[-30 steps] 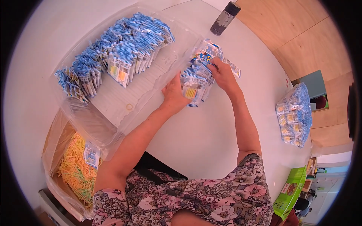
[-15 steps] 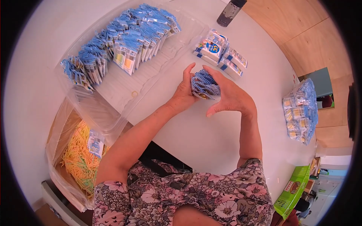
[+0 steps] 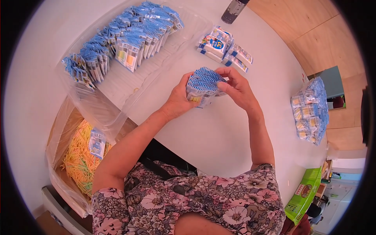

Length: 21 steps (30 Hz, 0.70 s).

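A bunch of small clear packets with blue-and-white striped tops (image 3: 204,80) is held upright over the white table (image 3: 211,145). My left hand (image 3: 181,97) wraps around their left side, with yellow contents showing near its fingertips. My right hand (image 3: 236,88) pinches the packets at the right edge, thumb toward me and fingers behind. Up to the left, a clear plastic tray (image 3: 150,72) carries several tightly packed rows of like packets (image 3: 135,35). Just beyond my hands lie blue-and-white printed packages (image 3: 215,43), grouped together.
At the lower left, a plastic-lined box (image 3: 56,150) is heaped with yellow, orange and green thin sticks (image 3: 80,156), one packet (image 3: 97,143) on top. A dark bottle (image 3: 234,11) stands at the back. To the right are bundled packets (image 3: 309,111) and a green basket (image 3: 303,196).
My right hand has gone from spread around the packets to pinching their right edge. The bunch has shifted slightly left and turned, showing more of its front.
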Available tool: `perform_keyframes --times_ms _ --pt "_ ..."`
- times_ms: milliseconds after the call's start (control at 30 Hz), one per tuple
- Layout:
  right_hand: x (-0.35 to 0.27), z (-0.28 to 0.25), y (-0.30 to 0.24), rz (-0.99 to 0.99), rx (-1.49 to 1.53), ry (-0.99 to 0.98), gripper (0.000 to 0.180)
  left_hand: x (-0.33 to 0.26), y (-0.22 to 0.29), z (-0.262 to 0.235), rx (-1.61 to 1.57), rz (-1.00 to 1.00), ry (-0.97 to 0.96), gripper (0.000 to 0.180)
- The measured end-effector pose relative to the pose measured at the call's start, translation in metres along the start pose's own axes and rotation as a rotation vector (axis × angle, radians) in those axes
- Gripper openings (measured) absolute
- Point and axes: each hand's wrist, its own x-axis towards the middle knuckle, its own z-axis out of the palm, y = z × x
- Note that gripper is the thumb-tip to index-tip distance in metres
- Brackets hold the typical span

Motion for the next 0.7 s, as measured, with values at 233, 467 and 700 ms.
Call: perform_keyframes --times_ms 233,467,700 --pt "0.009 0.009 -0.001 -0.356 -0.316 0.129 0.007 -0.002 -0.006 0.004 0.051 0.032 -0.004 0.078" --pt "0.031 0.005 0.003 -0.385 -0.056 0.007 0.042 0.001 -0.015 0.008 -0.075 0.094 0.038 0.077" --pt "0.002 0.028 -0.027 -0.031 -0.287 -0.187 0.090 0.002 -0.026 0.012 -0.106 0.150 0.065 0.083"
